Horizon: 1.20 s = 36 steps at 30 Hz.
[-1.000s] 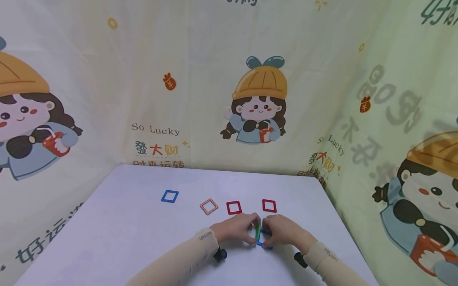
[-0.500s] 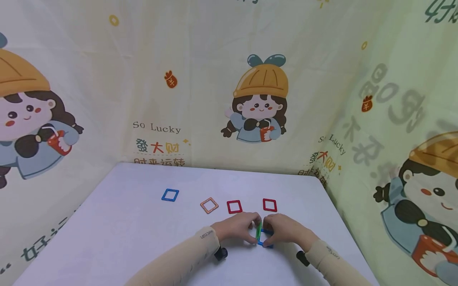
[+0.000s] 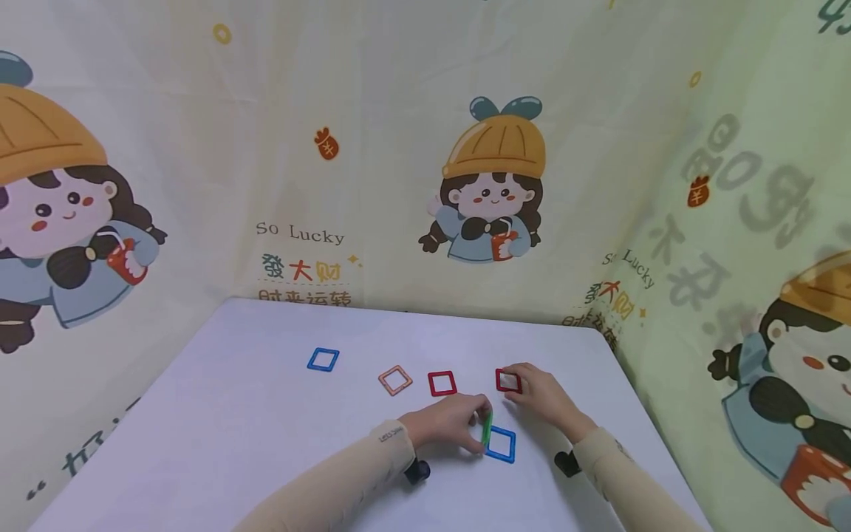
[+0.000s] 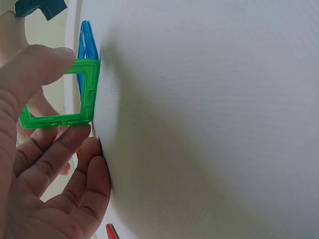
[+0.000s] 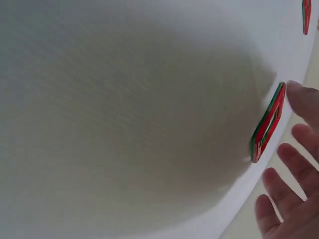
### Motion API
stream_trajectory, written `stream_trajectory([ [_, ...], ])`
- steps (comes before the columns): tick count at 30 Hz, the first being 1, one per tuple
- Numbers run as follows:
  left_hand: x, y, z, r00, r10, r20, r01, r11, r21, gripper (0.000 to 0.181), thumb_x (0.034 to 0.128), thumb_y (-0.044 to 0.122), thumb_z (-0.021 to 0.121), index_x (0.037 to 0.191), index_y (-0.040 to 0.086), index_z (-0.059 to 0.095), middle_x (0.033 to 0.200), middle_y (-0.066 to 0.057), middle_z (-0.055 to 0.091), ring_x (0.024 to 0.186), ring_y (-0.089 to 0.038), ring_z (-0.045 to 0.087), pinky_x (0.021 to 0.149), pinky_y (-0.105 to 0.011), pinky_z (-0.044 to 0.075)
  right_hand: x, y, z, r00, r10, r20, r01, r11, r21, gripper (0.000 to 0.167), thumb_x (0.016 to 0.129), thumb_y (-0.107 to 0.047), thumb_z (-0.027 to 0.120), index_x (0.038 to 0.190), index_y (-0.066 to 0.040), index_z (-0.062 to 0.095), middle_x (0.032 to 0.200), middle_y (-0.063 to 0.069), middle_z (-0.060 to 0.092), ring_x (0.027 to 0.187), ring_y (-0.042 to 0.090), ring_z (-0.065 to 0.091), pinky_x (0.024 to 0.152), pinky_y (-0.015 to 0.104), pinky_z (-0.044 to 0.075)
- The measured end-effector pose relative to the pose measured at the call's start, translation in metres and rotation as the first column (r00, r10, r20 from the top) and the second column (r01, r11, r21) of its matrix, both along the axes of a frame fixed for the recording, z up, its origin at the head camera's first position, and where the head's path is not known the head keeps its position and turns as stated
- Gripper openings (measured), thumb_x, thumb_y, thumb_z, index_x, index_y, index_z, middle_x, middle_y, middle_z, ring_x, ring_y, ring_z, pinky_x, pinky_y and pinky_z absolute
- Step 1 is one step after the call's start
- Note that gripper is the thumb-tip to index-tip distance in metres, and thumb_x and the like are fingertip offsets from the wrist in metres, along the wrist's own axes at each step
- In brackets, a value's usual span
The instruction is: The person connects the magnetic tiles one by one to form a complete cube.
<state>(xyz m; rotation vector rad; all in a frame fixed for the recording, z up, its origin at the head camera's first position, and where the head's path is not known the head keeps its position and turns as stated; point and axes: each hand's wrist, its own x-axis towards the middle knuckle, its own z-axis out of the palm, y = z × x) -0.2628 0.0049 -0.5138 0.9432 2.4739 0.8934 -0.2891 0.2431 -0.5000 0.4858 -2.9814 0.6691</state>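
Grip, left hand: thumb and fingers pinch a green square by two opposite edges. The green square stands roughly upright on the table at the left side of the near blue square, which lies flat; the two appear to touch along that side.

Grip, right hand: fingers spread, not closed on anything. It is at the right edge of the right-hand red square, which lies flat beyond the blue one. Whether the skin touches the frame cannot be told.

Procedure, judged from the present layout:
1. Hold the left hand steady. Light pressure should suffice; pushing sideways could tip the green square or slide the blue one.
2. Close the right thumb and fingers on opposite edges of the red square. A flat, thin frame probably lifts best when one edge is raised first.
3. Keep fingertips off any edge meant to meet another piece.
4. Lift clear of the table rather than dragging.

Caution: the other red square lies near the left hand's knuckles, with an orange square beside it and a far blue square farther left. Avoid brushing these.
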Motion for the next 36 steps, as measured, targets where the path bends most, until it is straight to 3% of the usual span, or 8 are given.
stream_trajectory([
  [3,0.000,0.003,-0.001,1.000,0.004,-0.005,-0.004,1.000,-0.003,0.054,0.0806,0.032,0.090,0.125,0.026,0.060,0.107,0.017,0.065,0.093,0.001,0.057,0.084,-0.018,0.052,-0.005,0.000,-0.003,1.000,-0.003,0.019,0.001,0.997,0.074,0.053,0.088,-0.022,0.084,0.135,-0.010,0.065,0.137,0.015,0.064,0.120,0.036,0.064,0.103,0.056,0.052],
  [7,0.000,0.004,-0.002,1.000,0.002,-0.008,-0.002,1.000,0.003,0.056,0.0804,0.031,0.091,0.126,0.025,0.060,0.108,0.018,0.065,0.094,0.002,0.058,0.085,-0.018,0.052,-0.009,0.001,-0.007,0.999,0.007,0.043,-0.012,0.993,0.118,0.050,0.091,-0.021,0.080,0.136,-0.007,0.064,0.139,0.017,0.063,0.122,0.038,0.063,0.104,0.056,0.051],
  [18,0.002,0.006,0.002,1.000,0.011,0.003,-0.011,1.000,0.000,0.057,0.0794,0.030,0.091,0.127,0.024,0.060,0.109,0.017,0.066,0.096,0.001,0.059,0.086,-0.018,0.053,-0.011,0.001,-0.011,0.999,0.029,-0.015,-0.027,0.990,0.142,0.037,0.094,-0.016,0.076,0.128,-0.005,0.067,0.124,0.015,0.071,0.114,0.035,0.068,0.103,0.053,0.053],
  [24,0.003,0.005,0.003,1.000,0.027,0.010,-0.027,1.000,-0.007,0.055,0.0785,0.030,0.092,0.123,0.025,0.061,0.106,0.018,0.065,0.095,0.001,0.059,0.086,-0.018,0.053,-0.009,-0.003,-0.008,0.999,0.053,0.004,-0.053,0.985,0.162,0.034,0.100,-0.017,0.068,0.130,-0.002,0.065,0.122,0.014,0.072,0.116,0.034,0.068,0.105,0.052,0.051],
  [31,0.001,0.007,-0.001,0.999,0.037,0.012,-0.037,0.999,0.002,0.054,0.0784,0.030,0.092,0.122,0.027,0.060,0.105,0.018,0.064,0.094,0.001,0.058,0.085,-0.019,0.052,-0.011,-0.003,0.001,0.996,0.069,0.049,-0.075,0.989,0.131,0.027,0.105,-0.012,0.058,0.130,-0.006,0.066,0.123,0.012,0.073,0.116,0.035,0.068,0.106,0.054,0.050],
  [36,0.002,0.008,-0.001,0.999,0.038,0.011,-0.038,0.999,-0.006,0.055,0.0783,0.030,0.092,0.123,0.027,0.060,0.106,0.017,0.065,0.094,0.001,0.058,0.085,-0.019,0.053,-0.015,-0.002,0.004,0.995,0.094,0.023,-0.096,0.985,0.146,0.028,0.107,-0.011,0.055,0.134,-0.010,0.064,0.125,0.014,0.073,0.115,0.036,0.070,0.104,0.055,0.051],
])
